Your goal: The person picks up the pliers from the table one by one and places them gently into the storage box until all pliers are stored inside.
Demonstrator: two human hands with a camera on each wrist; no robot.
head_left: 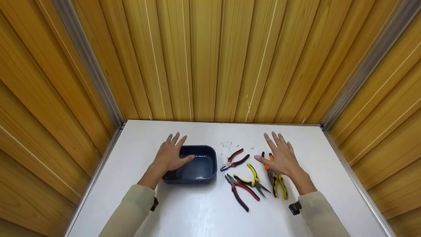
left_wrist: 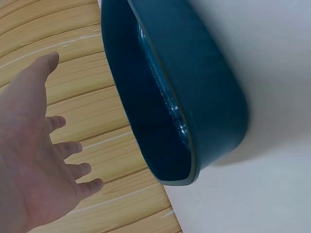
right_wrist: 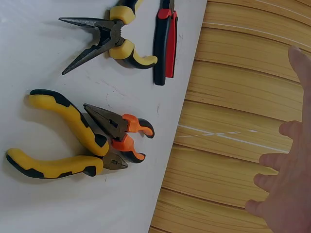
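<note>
My left hand is held with fingers spread over the left side of a dark blue, open-topped rectangular bin. In the left wrist view it hangs apart from the bin's wall. My right hand, fingers also spread, hovers above orange-handled long-nose pliers and yellow-and-black pliers, which lie touching or overlapping. It holds nothing. Between the hands lie red-and-black pliers, a second red-and-black pair nearer me, and yellow-and-black long-nose pliers, all with handles apart.
A white tabletop carries everything. Wood-look panels rise along its back and both sides, with grey metal posts at the corners. Small dark marks show on the table behind the pliers.
</note>
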